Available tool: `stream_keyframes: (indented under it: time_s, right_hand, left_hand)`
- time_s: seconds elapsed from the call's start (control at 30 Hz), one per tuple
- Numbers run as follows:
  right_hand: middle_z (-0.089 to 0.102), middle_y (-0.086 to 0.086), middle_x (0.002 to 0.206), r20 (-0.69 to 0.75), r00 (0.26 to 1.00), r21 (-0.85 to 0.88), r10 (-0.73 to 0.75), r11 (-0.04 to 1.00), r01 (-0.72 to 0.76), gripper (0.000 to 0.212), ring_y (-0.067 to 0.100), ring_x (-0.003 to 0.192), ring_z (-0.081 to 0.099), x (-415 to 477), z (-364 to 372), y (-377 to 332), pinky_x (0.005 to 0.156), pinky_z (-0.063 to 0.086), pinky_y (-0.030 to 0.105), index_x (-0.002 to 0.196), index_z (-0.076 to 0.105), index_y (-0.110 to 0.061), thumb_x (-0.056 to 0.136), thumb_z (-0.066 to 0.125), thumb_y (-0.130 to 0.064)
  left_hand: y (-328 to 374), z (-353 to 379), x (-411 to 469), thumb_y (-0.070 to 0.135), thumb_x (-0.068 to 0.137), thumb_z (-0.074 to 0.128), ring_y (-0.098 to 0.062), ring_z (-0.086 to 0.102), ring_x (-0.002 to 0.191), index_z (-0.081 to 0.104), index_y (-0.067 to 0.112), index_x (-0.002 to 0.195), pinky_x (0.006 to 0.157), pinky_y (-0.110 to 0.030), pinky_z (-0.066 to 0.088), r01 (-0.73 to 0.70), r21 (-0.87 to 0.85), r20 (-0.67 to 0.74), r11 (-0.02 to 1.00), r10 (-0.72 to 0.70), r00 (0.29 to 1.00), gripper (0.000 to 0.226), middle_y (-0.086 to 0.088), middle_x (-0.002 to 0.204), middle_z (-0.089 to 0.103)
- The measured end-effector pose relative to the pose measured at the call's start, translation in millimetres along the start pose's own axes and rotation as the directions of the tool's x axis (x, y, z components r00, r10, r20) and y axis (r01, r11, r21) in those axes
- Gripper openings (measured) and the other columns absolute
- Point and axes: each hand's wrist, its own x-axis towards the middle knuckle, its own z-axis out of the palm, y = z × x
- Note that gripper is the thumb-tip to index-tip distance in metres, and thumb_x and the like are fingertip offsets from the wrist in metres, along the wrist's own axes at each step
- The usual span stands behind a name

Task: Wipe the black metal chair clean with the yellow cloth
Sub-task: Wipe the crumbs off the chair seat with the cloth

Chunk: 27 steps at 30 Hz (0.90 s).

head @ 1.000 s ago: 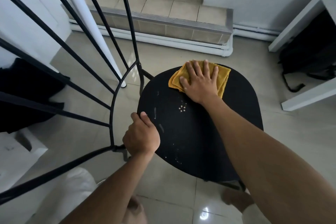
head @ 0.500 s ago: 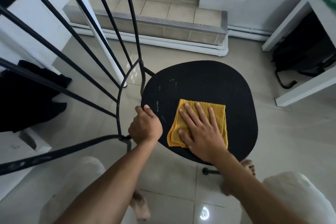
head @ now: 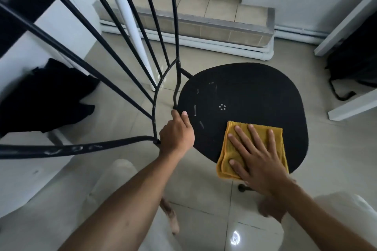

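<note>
While the right hand point(head: 259, 161) lies flat on the yellow cloth point(head: 225, 149), fingers point(head: 242, 134) straight and spread, palm pressing down, the left hand point(head: 176, 134) grips the black metal chair point(head: 255, 87) at the left rim of its seat point(head: 275, 112); fingers curl round the edge there and the thumb rests on top. The cloth is folded into a thick pad and sits low on the right part of the seat, at the lower centre-right of the frame; its near left corner hangs just over the seat's rim. Above the left hand, pale streaks point(head: 194, 110) mark the dark surface, and a small ring of holes point(head: 222, 107) shows near the seat's middle; both are apart from the cloth. The backrest bars point(head: 175, 26) fan out to the upper left, joining just beside the gripping hand. Behind them a white pole point(head: 130, 26) stands on the glossy tiled floor point(head: 204, 185); a tiled step point(head: 204, 12) crosses the top of the frame. A dark heap of fabric point(head: 47, 91) lies at the left edge; a black bag point(head: 355, 61) sits inside a white shelf unit point(head: 350, 106) at the right edge. A foot point(head: 170, 218), blurred, shows at the bottom between the two forearms.
</note>
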Motion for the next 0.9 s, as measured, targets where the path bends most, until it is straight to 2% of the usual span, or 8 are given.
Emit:
stream_keyframes:
  time_s: [0.27, 0.37, 0.43, 0.53, 0.6, 0.7, 0.8, 0.9]
  right_hand:
    - [0.005, 0.002, 0.166, -0.063, 0.993, 0.063, 0.095, 0.994, -0.091, 0.067, 0.034, 0.152, -0.002, 62, -10, -42, 0.115, 0.006, 0.07, 0.158, 0.008, -0.028, 0.1, 0.012, -0.06]
    - [-0.006, 0.001, 0.167, -0.063, 0.986, 0.109, 0.152, 0.984, -0.144, 0.065, 0.033, 0.152, -0.012, 101, -18, -47, 0.115, -0.001, 0.069, 0.157, -0.005, -0.03, 0.1, 0.007, -0.058]
    - [-0.012, 0.0, 0.166, -0.065, 0.98, 0.137, 0.19, 0.974, -0.18, 0.064, 0.033, 0.151, -0.017, 129, -25, -48, 0.114, -0.005, 0.069, 0.156, -0.01, -0.031, 0.1, 0.006, -0.058]
    - [-0.014, -0.001, 0.165, -0.059, 0.974, 0.165, 0.219, 0.964, -0.207, 0.065, 0.033, 0.15, -0.018, 166, -38, -44, 0.113, -0.006, 0.071, 0.156, -0.012, -0.032, 0.099, 0.005, -0.058]
    - [-0.015, -0.002, 0.165, -0.048, 0.972, 0.187, 0.23, 0.958, -0.218, 0.065, 0.033, 0.15, -0.019, 185, -43, -37, 0.113, -0.008, 0.071, 0.155, -0.012, -0.032, 0.099, 0.005, -0.058]
    - [-0.014, -0.003, 0.166, -0.031, 0.93, 0.281, 0.366, 0.896, -0.343, 0.061, 0.032, 0.15, -0.019, 210, -48, -31, 0.112, -0.009, 0.071, 0.156, -0.009, -0.035, 0.1, 0.005, -0.056]
    - [-0.01, -0.002, 0.166, -0.02, 0.88, 0.329, 0.474, 0.835, -0.442, 0.059, 0.032, 0.15, -0.018, 219, -52, -35, 0.111, -0.011, 0.072, 0.156, -0.004, -0.035, 0.101, 0.005, -0.053]
    - [-0.009, -0.002, 0.166, -0.067, 0.935, 0.262, 0.347, 0.911, -0.319, 0.06, 0.033, 0.151, -0.016, 208, -50, -31, 0.111, -0.011, 0.072, 0.156, -0.004, -0.037, 0.1, 0.006, -0.056]
  left_hand:
    - [-3, 4, 2, 0.043, 0.102, 0.017, -0.027, 0.064, 0.071, 0.045, 0.011, 0.116, 0.056, -0.032, 0.038, -0.015, 0.013, -0.025, 1.0, 0.015, 1.0, 0.044, -0.008, 0.085, 0.068]
    - [-5, 5, 2, 0.043, 0.102, 0.019, -0.016, 0.05, 0.055, 0.044, 0.011, 0.116, 0.047, -0.027, 0.033, -0.027, 0.052, -0.031, 0.998, 0.029, 0.999, 0.043, 0.0, 0.069, 0.056]
    - [-5, 6, 2, 0.043, 0.102, 0.019, -0.015, 0.048, 0.055, 0.043, 0.012, 0.114, 0.049, -0.029, 0.033, -0.027, 0.057, -0.019, 0.998, 0.029, 0.999, 0.041, 0.001, 0.07, 0.056]
    - [-7, 8, 2, 0.041, 0.102, 0.021, -0.02, 0.059, 0.069, 0.041, 0.012, 0.122, 0.058, -0.032, 0.044, -0.057, 0.032, -0.038, 0.998, 0.058, 0.998, 0.04, -0.005, 0.091, 0.066]
    - [-9, 10, 0, 0.039, 0.1, 0.026, -0.022, 0.059, 0.101, 0.034, 0.011, 0.138, 0.074, -0.035, 0.049, -0.123, 0.043, -0.098, 0.991, 0.127, 0.987, 0.048, -0.008, 0.123, 0.056]
    - [-13, 11, 3, 0.038, 0.098, 0.02, -0.023, 0.025, 0.141, 0.014, 0.012, 0.152, 0.105, -0.044, 0.037, -0.203, 0.137, -0.084, 0.97, 0.216, 0.973, 0.061, -0.006, 0.156, 0.021]
    - [-17, 11, 7, 0.038, 0.097, 0.008, -0.018, -0.006, 0.147, 0.0, 0.014, 0.154, 0.116, -0.048, 0.019, -0.26, 0.183, -0.009, 0.948, 0.266, 0.964, 0.062, -0.001, 0.161, -0.003]
    - [-17, 12, 7, 0.039, 0.096, 0.003, -0.015, -0.012, 0.146, -0.002, 0.017, 0.154, 0.116, -0.05, 0.015, -0.268, 0.149, -0.007, 0.952, 0.273, 0.962, 0.062, 0.003, 0.161, -0.007]
